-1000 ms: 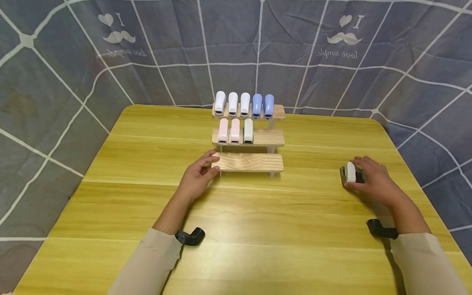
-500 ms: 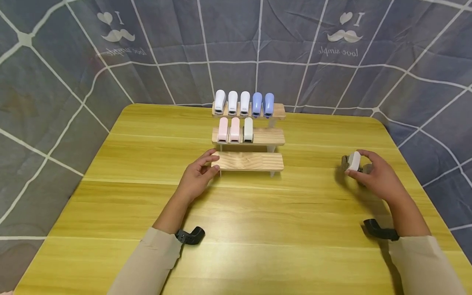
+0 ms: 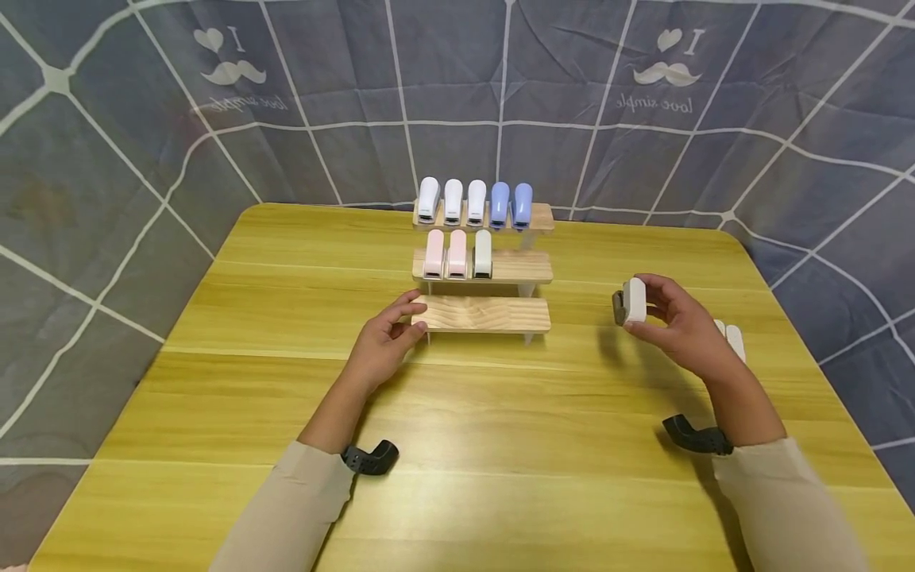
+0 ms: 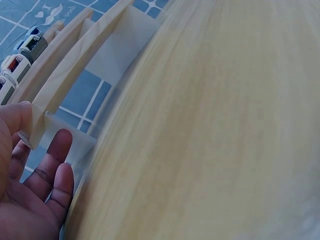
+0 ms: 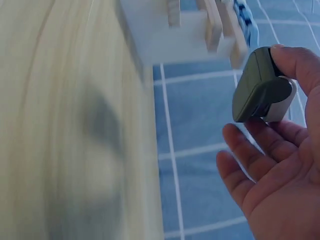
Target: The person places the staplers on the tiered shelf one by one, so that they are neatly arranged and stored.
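Note:
My left hand (image 3: 381, 343) holds the left end of the lowest step of a wooden tiered stand (image 3: 486, 314); in the left wrist view the thumb and fingers lie around that end (image 4: 37, 112). My right hand (image 3: 682, 324) pinches a mini stapler (image 3: 635, 301) above the table, right of the stand. It has a white top and a dark grey-green base (image 5: 255, 87), with the lower fingers spread beneath. On the middle step stand two pink staplers (image 3: 457, 253) and one pale grey-green stapler (image 3: 482, 253). White staplers (image 3: 453, 200) and two blue ones (image 3: 499, 203) line the top step.
Two more white-topped pieces (image 3: 733, 342) lie on the table, partly behind my right wrist. The wooden table (image 3: 500, 445) reaches back to a grey checked cloth (image 3: 557, 87). Black wrist bands (image 3: 370, 458) sit at both cuffs.
My right hand has lifted the stapler off the table and carried it leftward toward the stand, bringing the white-topped pieces behind it into view. The left hand stays on the stand.

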The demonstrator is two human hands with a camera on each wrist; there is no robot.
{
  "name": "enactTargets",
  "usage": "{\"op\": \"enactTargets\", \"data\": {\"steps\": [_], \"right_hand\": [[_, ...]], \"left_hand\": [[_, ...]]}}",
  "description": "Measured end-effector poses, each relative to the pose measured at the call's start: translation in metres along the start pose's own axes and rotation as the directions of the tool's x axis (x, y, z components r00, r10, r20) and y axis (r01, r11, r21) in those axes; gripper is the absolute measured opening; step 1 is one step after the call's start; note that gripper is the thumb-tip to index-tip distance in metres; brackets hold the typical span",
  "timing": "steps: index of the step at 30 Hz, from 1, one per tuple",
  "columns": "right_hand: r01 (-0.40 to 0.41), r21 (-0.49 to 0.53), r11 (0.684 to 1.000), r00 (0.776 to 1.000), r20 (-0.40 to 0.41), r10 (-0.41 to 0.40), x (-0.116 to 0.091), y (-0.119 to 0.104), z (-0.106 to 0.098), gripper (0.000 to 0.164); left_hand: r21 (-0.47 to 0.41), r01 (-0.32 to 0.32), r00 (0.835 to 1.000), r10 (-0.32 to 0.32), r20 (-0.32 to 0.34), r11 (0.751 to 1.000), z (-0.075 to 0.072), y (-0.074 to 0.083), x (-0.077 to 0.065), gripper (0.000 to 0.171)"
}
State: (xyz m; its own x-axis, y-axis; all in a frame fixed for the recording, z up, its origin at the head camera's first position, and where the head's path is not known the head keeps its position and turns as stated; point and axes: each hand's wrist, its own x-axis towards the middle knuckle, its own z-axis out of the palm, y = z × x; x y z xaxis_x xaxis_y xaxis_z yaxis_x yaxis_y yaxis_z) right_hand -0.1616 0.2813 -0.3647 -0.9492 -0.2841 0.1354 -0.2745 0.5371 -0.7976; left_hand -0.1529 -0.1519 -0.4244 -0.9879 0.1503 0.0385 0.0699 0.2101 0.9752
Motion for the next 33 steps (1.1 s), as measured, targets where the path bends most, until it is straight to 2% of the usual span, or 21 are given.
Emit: {"op": "enactTargets", "data": {"steps": [8,12,17,25,33], "right_hand": [[0.116,-0.006,0.993,0.993,0.035,-0.116,0.017,-0.027,0.024,0.071],[0.158,0.004,0.987,0.986,0.048,-0.158,0.024,-0.044,0.034,0.07],[0.164,-0.018,0.986,0.986,0.044,-0.163,0.037,-0.06,0.049,0.069],[0.202,-0.044,0.978,0.979,0.006,-0.202,0.06,-0.069,0.071,0.068],[0.233,-0.084,0.969,0.972,-0.007,-0.234,0.082,-0.073,0.09,0.075]], "left_hand": [[0.011,0.003,1.0,-0.003,0.018,1.0,0.001,0.028,-0.01,0.033],[0.013,0.007,1.0,-0.007,0.018,1.0,0.001,0.029,-0.01,0.033],[0.014,0.002,1.0,-0.002,0.014,1.0,0.001,0.028,-0.01,0.032],[0.026,0.007,1.0,-0.008,0.014,1.0,0.0,0.03,-0.011,0.032],[0.029,0.016,1.0,-0.016,0.01,0.999,0.0,0.029,-0.011,0.033]]}}
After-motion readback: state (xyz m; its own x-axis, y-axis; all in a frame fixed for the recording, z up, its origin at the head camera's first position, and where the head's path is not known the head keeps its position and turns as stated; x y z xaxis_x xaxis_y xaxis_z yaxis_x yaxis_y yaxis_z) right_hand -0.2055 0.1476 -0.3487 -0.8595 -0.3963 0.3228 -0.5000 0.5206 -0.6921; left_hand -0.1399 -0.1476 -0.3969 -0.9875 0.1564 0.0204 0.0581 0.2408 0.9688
